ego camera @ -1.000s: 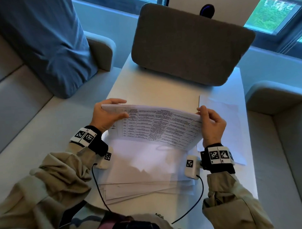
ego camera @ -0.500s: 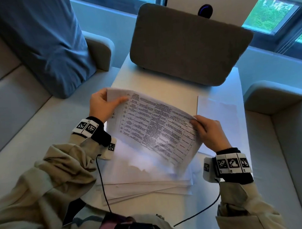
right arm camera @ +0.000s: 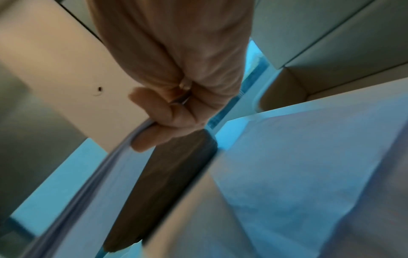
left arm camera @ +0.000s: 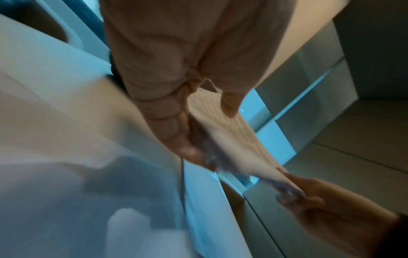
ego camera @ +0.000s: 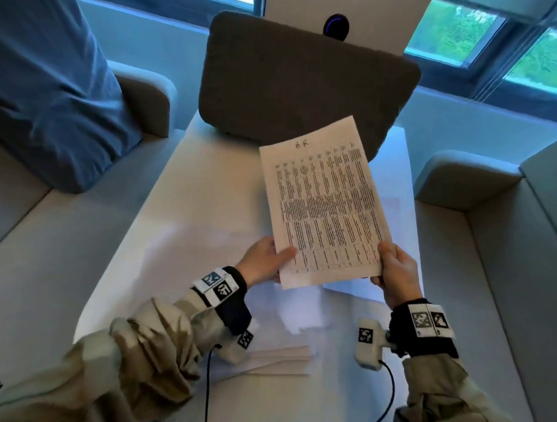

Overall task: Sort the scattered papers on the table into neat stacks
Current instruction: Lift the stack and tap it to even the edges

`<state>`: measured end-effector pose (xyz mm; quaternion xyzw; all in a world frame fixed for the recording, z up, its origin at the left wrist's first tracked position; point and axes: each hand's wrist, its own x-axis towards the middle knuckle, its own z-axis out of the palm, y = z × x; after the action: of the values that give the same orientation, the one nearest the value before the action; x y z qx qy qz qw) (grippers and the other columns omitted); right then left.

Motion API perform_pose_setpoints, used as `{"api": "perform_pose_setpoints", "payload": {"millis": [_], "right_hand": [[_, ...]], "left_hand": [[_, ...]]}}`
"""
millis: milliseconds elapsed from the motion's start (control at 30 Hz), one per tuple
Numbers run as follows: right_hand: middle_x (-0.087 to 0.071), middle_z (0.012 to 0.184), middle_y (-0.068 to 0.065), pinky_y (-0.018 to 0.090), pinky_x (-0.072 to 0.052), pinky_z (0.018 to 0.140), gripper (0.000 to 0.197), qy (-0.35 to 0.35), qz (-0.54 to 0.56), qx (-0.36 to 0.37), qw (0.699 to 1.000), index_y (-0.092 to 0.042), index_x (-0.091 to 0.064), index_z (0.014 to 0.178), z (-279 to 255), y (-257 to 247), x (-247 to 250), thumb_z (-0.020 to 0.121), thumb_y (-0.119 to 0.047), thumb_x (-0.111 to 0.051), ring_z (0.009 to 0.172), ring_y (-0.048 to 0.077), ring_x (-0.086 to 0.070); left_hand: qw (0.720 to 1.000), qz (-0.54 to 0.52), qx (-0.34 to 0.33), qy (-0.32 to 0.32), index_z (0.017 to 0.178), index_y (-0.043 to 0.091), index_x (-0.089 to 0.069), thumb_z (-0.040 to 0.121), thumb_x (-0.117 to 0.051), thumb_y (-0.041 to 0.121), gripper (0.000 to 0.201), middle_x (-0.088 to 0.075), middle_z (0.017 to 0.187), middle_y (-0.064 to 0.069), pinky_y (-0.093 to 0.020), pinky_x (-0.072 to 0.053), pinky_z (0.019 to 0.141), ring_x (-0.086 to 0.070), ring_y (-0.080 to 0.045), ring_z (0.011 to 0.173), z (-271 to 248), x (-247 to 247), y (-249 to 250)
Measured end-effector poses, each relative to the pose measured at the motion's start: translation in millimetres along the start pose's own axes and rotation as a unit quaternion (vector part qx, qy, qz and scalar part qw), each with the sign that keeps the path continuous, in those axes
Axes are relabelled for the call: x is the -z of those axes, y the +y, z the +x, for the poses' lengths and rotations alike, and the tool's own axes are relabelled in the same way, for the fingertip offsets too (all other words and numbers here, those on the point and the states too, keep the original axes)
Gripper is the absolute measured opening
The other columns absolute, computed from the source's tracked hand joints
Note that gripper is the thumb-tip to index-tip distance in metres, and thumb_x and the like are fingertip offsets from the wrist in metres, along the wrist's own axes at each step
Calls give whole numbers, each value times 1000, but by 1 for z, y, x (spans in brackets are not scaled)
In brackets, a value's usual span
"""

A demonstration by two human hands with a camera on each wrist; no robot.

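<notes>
Fingers (ego camera: 283, 253) of both hands pinch printed sheet (ego camera: 327, 206), long axis pointing away.

lounge or office nook – sofa (ego camera: 45, 250), cushion (ego camera: 298, 84), window (ego camera: 454, 34).

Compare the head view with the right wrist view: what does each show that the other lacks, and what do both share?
Only the head view shows the printed table on the held sheet, the left hand pinching its lower corner, and the fanned stack on the table. Only the right wrist view shows the right hand's fingers curled under the sheet's edge. Both show the right hand gripping the sheet and the grey cushion behind.
</notes>
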<state>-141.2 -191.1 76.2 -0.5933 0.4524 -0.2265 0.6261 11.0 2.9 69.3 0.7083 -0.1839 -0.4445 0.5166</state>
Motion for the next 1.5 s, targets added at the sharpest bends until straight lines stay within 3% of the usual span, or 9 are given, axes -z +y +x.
{"api": "perform_pose_setpoints", "payload": {"millis": [133,267,433,667,967,1133,1233,1367,1500], "right_hand": [[-61,73,7,17,-36,34,23,35,-71,-32,996,-13,-60,100,17,13,39,101,-24,-40,38,14,-53],[-49,59,8,14,-26,31,25,18,-156,-5,988,-8,-57,94,28,17,72,102,-18,-36,28,6,-41],[-46,57,6,13,-27,30,27,-5,-187,-23,982,-20,-51,78,49,29,102,102,-15,-38,29,4,-38],[-57,73,13,17,-34,31,17,-39,-178,-92,979,-10,-54,95,71,62,118,101,-14,-40,31,9,-50],[-65,87,10,20,-44,35,17,-48,-145,-141,978,-10,-55,109,75,89,124,101,-17,-42,37,15,-50],[-68,89,13,24,-46,37,15,-55,-225,-121,965,-5,-58,101,85,97,130,98,-16,-49,42,23,-60],[-68,81,10,30,-52,45,19,-43,-313,-98,944,-7,-54,82,89,96,132,95,-20,-55,48,25,-65],[-66,83,6,37,-58,62,21,-34,-394,-102,913,-10,-56,88,90,94,135,91,-30,-60,60,26,-69],[-63,103,12,32,-44,86,25,4,-488,-59,871,-10,-63,95,95,92,140,95,-32,-52,98,30,-60]], "left_hand": [[998,57,-10,-6,98,18,-51,93,-55,11,11,-61,84,-1,-31,-59,62,-59,-13,70,15,-38,9],[993,116,-23,20,116,9,-52,90,-60,11,28,-65,99,-9,-15,-52,45,-59,-12,68,40,-68,10],[990,132,-14,52,119,10,-54,89,-61,10,31,-67,103,-8,-16,-54,49,-63,-18,77,68,-98,4],[977,198,7,77,114,13,-59,85,-66,10,30,-70,107,-7,-20,-46,78,-65,-21,96,94,-120,-17],[967,236,37,86,113,10,-58,85,-66,15,30,-67,108,-6,-21,-42,77,-62,-22,97,105,-131,-35],[965,237,33,103,126,9,-50,86,-66,15,44,-65,111,-7,-20,-42,80,-61,-22,94,103,-131,-42],[962,251,25,104,128,8,-50,86,-65,13,45,-65,115,-7,-19,-42,83,-61,-23,100,102,-132,-40],[950,290,7,116,124,5,-52,84,-63,10,42,-57,120,-14,-27,-39,95,-53,-28,111,100,-136,-37],[947,290,-2,138,118,1,-51,89,-50,4,29,-53,117,-21,-30,-35,90,-48,-34,112,100,-140,-32]]}}
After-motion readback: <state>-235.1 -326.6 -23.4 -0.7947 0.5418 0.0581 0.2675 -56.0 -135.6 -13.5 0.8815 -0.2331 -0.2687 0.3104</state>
